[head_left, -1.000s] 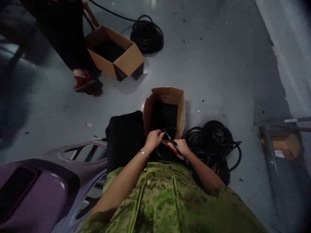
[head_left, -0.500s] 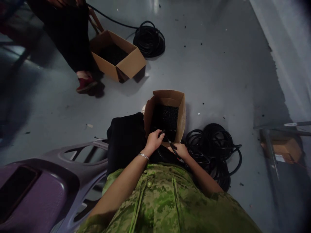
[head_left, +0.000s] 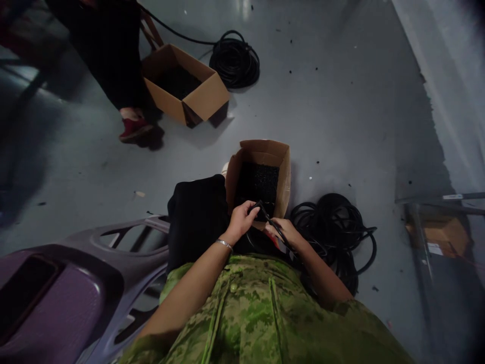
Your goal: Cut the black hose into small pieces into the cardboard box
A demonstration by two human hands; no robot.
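Note:
Over the near edge of an open cardboard box [head_left: 285, 177] holding small black pieces [head_left: 261, 182], my left hand [head_left: 243, 218] pinches a black cable [head_left: 267, 214]. The cable runs from its fingertips toward my right hand [head_left: 285, 232], whose fingers are closed around it. Something red, too small to make out, shows beneath the right hand. A silver bracelet [head_left: 224, 244] circles my left wrist. Right of the box, a tangled heap of black cable [head_left: 337, 222] lies on the floor.
At the upper left stand a person's dark-trousered leg [head_left: 109, 55] and red shoe [head_left: 134, 128], beside another open box [head_left: 208, 96] and a coiled black cable [head_left: 235, 60]. A purple chair [head_left: 76, 298] carries a dark phone-like object [head_left: 28, 290]. Another box [head_left: 443, 235] sits far right.
My right hand has shifted slightly up and right, and a length of cable now stretches across it. The dark tool-like shape between the hands no longer shows clearly. My left hand has barely moved.

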